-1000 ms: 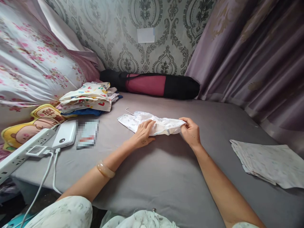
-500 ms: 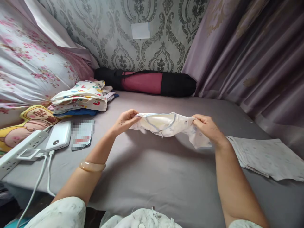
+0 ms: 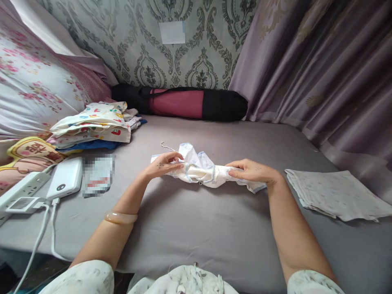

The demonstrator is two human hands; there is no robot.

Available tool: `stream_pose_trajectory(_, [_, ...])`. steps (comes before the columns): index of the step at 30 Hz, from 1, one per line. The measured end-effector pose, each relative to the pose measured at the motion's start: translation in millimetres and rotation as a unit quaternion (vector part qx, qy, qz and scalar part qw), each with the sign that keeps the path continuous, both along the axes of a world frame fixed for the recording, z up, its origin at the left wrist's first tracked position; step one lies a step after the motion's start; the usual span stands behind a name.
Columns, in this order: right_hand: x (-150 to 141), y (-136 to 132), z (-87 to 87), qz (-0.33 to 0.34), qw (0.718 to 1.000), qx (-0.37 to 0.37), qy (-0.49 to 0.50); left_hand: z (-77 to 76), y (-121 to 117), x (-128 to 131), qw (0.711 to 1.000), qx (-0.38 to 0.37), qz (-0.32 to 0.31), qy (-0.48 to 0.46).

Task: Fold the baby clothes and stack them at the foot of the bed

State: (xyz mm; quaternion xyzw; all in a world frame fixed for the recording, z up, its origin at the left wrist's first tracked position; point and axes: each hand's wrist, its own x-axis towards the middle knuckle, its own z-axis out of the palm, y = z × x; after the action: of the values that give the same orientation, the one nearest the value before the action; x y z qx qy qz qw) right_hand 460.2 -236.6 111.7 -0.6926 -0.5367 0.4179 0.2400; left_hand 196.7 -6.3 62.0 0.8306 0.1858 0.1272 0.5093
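A small white baby top (image 3: 200, 175) with pale blue trim lies bunched on the grey bed sheet (image 3: 196, 224), its neckline facing me. Thumb and fingers of my left hand (image 3: 165, 164) close on its left shoulder. On the other shoulder, my right hand (image 3: 249, 169) pinches the cloth, with a sleeve hanging past the fingers. Part of the garment sticks up behind the neckline, and a thin string trails from it at the far left. The fingertips are partly hidden in the folds.
Folded white cloth (image 3: 337, 194) lies at the right. Left stand a stack of folded clothes (image 3: 94, 122), a white power bank (image 3: 65, 177), a power strip (image 3: 29, 185) with cables and a blurred flat object (image 3: 98, 175). A long black-and-maroon bag (image 3: 177, 103) lies along the wall.
Both hands have lowered the baby top from the air onto the sheet and come slightly closer together. Its body now shows behind the neckline. The view has shifted a little.
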Motion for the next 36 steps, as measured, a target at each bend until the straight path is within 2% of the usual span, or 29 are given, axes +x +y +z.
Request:
stream_pose_trajectory(5, [-19, 8, 2.7, -0.056, 0.996, 0.053, -0.033, 6.5, -1, -3, 0.999, 0.028, -0.005, -0.025])
stream_pose_trajectory(11, [-29, 13, -1.2, -0.044, 0.994, 0.034, -0.092, 8.1, -3, -7, 0.996, 0.056, 0.018, -0.066])
stream_pose_trajectory(15, [-29, 10, 6.5, -0.053, 0.99, 0.072, -0.108, 9.7, 0, -8, 0.993, 0.081, 0.033, -0.082])
stream_pose_trajectory(18, [-30, 6, 16.8, -0.056, 0.989, 0.101, -0.09, 17.1, -2, -9, 0.988, 0.106, 0.043, -0.101])
stream_pose_trajectory(22, [-35, 2, 32.3, -0.075, 0.986, 0.123, -0.085, 36.6, -8, -11, 0.983, 0.117, 0.056, -0.133])
stream_pose_trajectory(28, [-40, -2, 59.7, -0.078, 0.98, 0.157, -0.091, 73.9, -13, -18, 0.971, 0.121, 0.092, -0.184])
stream_pose_trajectory(32, [-40, -5, 84.5, -0.073, 0.977, 0.176, -0.098, 106.8, -15, -24, 0.969, 0.089, 0.102, -0.205])
stream_pose_trajectory(36, [-38, -4, 108.4, -0.078, 0.967, 0.213, -0.115, 142.9, -13, -29, 0.979, 0.082, 0.072, -0.172])
